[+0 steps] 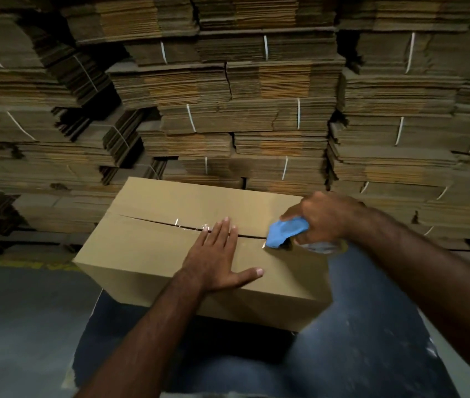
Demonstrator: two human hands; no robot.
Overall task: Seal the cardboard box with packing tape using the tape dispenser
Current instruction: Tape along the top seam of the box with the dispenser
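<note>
Blue tape dispenser (284, 233) half hidden in right hand (324, 219) grip; left hand (218, 258) spread flat on cardboard box (170, 245).

Left hand (218, 254) lies flat on the cardboard box (153, 254); right hand (324, 218) grips the blue tape dispenser (284, 234) at its seam.

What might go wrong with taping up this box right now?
The left hand lies flat across the seam, so tape could catch its fingers. The flaps gape slightly, so tape may bridge the gap and wrinkle. The right hand holds the blue tape dispenser near the cardboard box edge, where it might slip off.
</note>
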